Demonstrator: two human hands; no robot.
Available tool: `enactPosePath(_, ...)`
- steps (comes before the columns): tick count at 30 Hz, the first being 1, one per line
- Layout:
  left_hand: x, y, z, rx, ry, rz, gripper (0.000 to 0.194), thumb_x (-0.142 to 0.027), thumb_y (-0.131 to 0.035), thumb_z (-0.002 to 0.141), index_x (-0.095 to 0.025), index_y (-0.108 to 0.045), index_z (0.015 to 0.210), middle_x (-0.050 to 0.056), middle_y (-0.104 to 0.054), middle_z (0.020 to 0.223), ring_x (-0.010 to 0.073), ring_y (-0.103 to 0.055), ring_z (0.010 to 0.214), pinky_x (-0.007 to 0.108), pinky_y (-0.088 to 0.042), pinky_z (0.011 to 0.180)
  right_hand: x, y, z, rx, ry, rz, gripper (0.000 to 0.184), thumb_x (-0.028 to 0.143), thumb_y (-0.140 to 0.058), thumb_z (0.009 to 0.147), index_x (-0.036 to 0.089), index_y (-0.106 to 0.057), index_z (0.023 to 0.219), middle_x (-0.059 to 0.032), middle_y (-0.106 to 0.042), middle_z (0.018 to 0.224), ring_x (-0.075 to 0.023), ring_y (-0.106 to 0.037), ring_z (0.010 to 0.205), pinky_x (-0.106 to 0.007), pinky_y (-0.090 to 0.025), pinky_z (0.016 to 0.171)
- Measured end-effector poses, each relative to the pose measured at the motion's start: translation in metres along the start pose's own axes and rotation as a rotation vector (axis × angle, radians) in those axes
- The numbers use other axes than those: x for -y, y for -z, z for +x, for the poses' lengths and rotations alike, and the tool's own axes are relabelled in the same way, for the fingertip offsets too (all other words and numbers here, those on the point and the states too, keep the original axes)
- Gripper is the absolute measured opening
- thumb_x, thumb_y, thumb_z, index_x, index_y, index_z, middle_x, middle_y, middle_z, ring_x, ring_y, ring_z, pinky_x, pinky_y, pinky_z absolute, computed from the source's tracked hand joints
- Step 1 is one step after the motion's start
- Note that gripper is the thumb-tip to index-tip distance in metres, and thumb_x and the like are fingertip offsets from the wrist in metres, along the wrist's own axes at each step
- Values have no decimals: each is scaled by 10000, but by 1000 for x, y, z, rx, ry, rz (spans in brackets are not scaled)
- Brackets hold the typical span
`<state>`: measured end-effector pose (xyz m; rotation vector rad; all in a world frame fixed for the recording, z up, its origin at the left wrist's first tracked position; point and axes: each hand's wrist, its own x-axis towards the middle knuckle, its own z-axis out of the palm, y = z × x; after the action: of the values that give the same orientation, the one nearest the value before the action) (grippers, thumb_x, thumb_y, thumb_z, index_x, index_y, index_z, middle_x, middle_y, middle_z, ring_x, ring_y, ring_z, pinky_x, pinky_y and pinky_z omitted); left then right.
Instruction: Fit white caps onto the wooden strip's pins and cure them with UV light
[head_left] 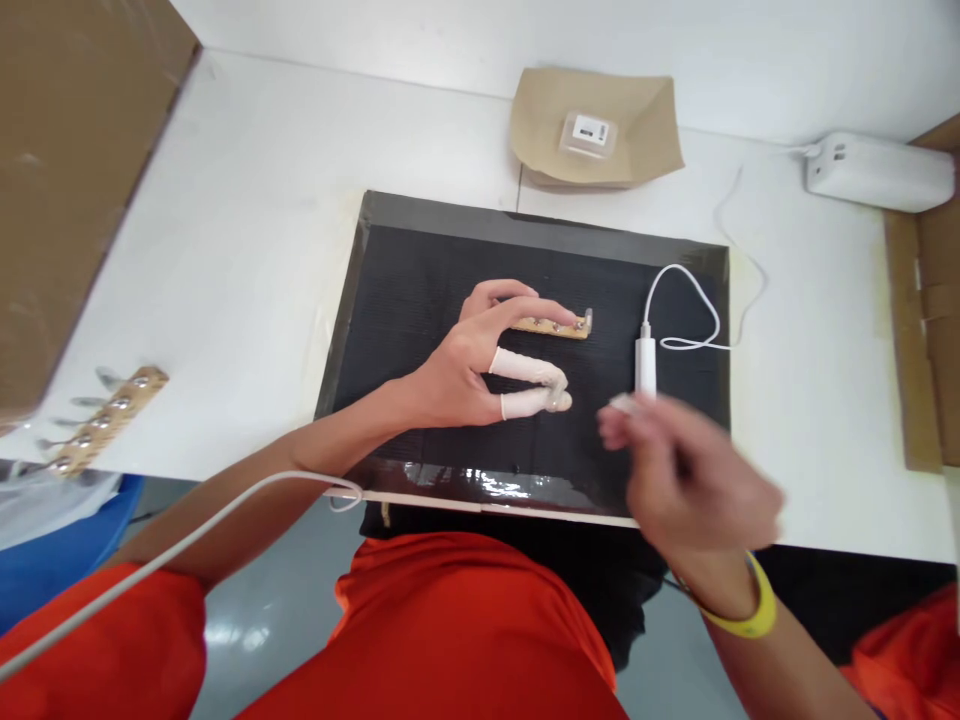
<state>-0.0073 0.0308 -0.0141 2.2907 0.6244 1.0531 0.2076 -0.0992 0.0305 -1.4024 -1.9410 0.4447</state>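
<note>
My left hand [476,355] lies over the black mat [420,290], with pale finger cots on its thumb and one finger. Those two pinch a small translucent greyish piece [557,388]. Its other fingers rest on a short wooden strip [566,330] set with shiny metal knobs; a small clear piece [589,320] stands at the strip's right end. My right hand [694,475], smeared by motion, is closed at the mat's right side. A small whitish piece [622,403] shows at its fingertips. Just beyond it lies a white stick-shaped device [645,365] with a white cable.
A brown paper tray [637,130] at the back holds a labelled clear box [589,135]. A second knobbed wooden strip [112,420] with clear pieces sits at the left edge. Cardboard [82,150] borders the left; a white power block [877,172] stands back right.
</note>
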Motion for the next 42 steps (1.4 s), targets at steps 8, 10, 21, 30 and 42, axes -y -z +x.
enactPosePath(8, 3, -8, -5, -146, -107, 450, 117, -421, -741, 954, -343, -803, 892, -15, -757, 1271, 261, -591, 1269, 494, -401, 1039, -10, -3, 7, -40, 253, -183, 397, 78, -625, 991, 241, -685, 1348, -37, -850, 1044, -202, -827, 862, -289, -673, 739)
enactPosePath(10, 3, -9, -6, -226, -198, 527, 38, -371, -744, 957, -352, -766, 932, -42, -745, 1306, 244, -593, 1266, 492, -358, 1038, -8, 0, 17, 120, 488, -159, 323, 82, -577, 1015, 214, -699, 1283, -38, -850, 1027, -197, -822, 878, -293, -666, 758)
enactPosePath(21, 2, -11, -12, -137, -76, 561, 89, -377, -671, 1017, -371, -734, 955, -107, -693, 1421, 242, -580, 1342, 546, -193, 1117, -5, 8, 46, 100, 479, -318, 278, 87, -603, 1016, 187, -700, 1257, -59, -827, 1047, -191, -775, 900, -300, -596, 746)
enactPosePath(30, 1, -10, -9, -210, -160, 542, 71, -369, -706, 994, -368, -759, 947, -68, -708, 1358, 245, -573, 1293, 502, -267, 1064, -11, 1, 37, -17, 207, -261, 229, 180, -590, 1052, 238, -739, 1216, -24, -841, 978, -164, -783, 740, -276, -593, 611)
enactPosePath(42, 4, -2, -1, -97, 30, 56, 34, -330, -814, 895, -341, -846, 895, 33, -735, 1320, 278, -557, 1296, 532, -465, 1111, 0, -8, 11, -142, -24, 39, 189, 198, -729, 963, 295, -808, 1104, -1, -836, 873, -172, -789, 677, -283, -661, 631)
